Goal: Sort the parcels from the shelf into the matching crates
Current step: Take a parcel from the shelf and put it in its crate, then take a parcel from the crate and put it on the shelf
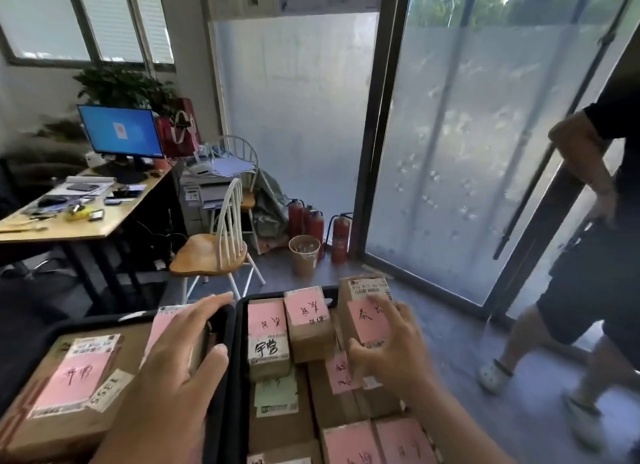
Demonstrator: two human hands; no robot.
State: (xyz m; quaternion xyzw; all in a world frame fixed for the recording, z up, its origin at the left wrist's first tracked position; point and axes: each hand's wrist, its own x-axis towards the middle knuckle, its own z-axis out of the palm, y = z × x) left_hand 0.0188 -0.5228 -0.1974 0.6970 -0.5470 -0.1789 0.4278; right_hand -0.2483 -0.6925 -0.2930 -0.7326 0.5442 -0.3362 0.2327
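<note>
Down low, the right hand (388, 345) grips a pink-labelled cardboard parcel (363, 311) at the right crate's (239, 359) far edge. The left hand (183, 352) hovers spread, holding nothing, hiding the left crate's (221, 411) parcel; handwriting blurs.

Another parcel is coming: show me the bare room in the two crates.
Right crate: crowded, parcels edge to edge; right hand holds one parcel. Left crate: big parcel fills most; only a gap under the left hand, beside its right wall.

Matt brown cardboard parcels (308, 328) with pink paper labels; black plastic crates (239, 325).
</note>
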